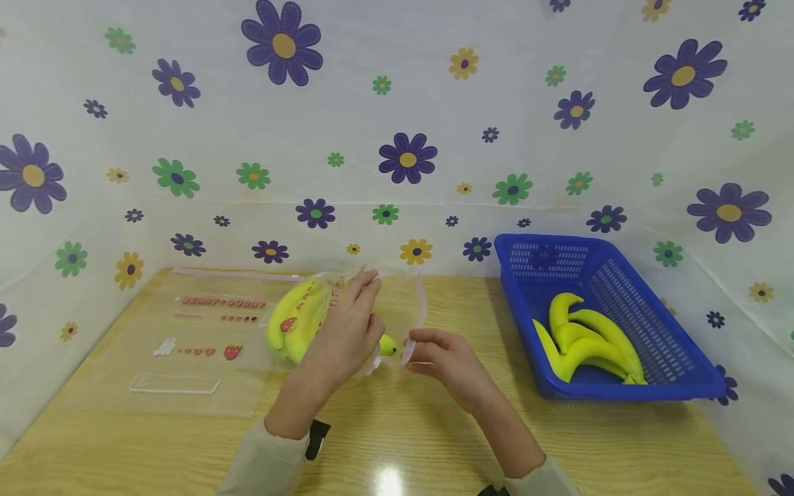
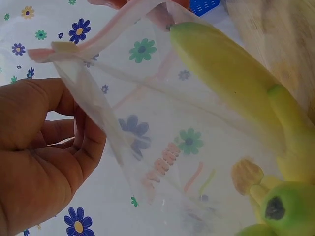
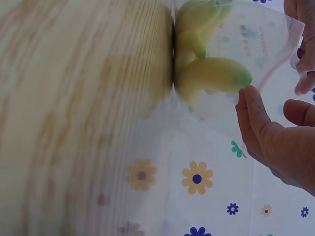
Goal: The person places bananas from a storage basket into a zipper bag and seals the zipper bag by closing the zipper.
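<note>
A clear zip bag (image 1: 400,300) with a pink zip edge and red print lies on its side, its mouth spread toward the right. Inside it is a bunch of yellow bananas (image 1: 287,313) with green tips; one banana (image 2: 221,73) points at the mouth. My left hand (image 1: 347,327) reaches over the bag, and the left wrist view shows its curled fingers (image 2: 91,142) at the bag's side edge. At the near end of the mouth my right hand (image 1: 453,368) pinches the pink zip edge between thumb and fingers. Its fingertips (image 3: 252,93) lie close to the banana's tip.
A flat printed zip bag (image 1: 232,352) lies on the wooden table (image 1: 397,441) at the left, partly under the filled one. On the right stands a blue plastic basket (image 1: 670,331) holding another bunch of bananas (image 1: 595,344). A flowered sheet (image 1: 347,117) hangs behind the table.
</note>
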Demonstrator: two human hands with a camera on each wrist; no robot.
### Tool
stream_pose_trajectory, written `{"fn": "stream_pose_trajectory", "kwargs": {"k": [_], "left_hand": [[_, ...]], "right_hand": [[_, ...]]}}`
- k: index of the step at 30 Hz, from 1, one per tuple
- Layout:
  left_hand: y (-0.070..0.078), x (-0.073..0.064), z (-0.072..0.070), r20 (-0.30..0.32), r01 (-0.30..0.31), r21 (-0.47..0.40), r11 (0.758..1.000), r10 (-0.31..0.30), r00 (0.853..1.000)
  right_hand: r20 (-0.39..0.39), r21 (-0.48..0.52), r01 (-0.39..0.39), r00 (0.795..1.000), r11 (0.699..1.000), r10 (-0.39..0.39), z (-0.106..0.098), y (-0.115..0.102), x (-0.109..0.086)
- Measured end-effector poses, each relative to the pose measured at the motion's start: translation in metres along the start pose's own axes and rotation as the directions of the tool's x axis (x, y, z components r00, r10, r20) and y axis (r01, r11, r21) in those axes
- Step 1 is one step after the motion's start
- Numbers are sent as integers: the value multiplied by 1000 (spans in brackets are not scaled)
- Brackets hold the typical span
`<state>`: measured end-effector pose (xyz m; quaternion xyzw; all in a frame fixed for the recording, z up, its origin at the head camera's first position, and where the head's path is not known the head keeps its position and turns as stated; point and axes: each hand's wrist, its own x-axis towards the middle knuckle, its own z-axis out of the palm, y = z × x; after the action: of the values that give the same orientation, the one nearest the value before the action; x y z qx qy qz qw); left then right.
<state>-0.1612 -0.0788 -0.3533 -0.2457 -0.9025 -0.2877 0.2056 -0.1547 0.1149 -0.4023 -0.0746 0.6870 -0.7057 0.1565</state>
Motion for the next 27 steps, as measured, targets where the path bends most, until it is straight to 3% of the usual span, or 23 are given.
{"fn": "stream_pose_trajectory", "kwargs": {"k": [4, 9, 14, 22, 24, 27], "left_hand": [[4, 1, 5, 19, -33, -17, 999, 33, 999], [10, 1, 13, 120, -93, -8, 996, 93, 988], [12, 2, 14, 157, -74, -1, 997, 73, 985], [8, 2, 12, 85, -21, 1, 1000, 21, 996], [6, 1, 11, 57, -7, -7, 1000, 7, 998], [5, 1, 10, 19, -7, -15, 1000, 7, 1000]], "right_hand": [[-11, 18, 2, 1000, 1000, -2, -3, 1, -1], [-39, 76, -10, 999, 997, 13, -6, 4, -2], [-54, 177, -24, 998, 984, 34, -8, 5, -1], [-4, 164, -39, 999, 986, 40, -11, 6, 2], [9, 121, -41, 999, 992, 40, -13, 6, 2], [6, -20, -38, 999, 999, 38, -16, 4, -1]]}}
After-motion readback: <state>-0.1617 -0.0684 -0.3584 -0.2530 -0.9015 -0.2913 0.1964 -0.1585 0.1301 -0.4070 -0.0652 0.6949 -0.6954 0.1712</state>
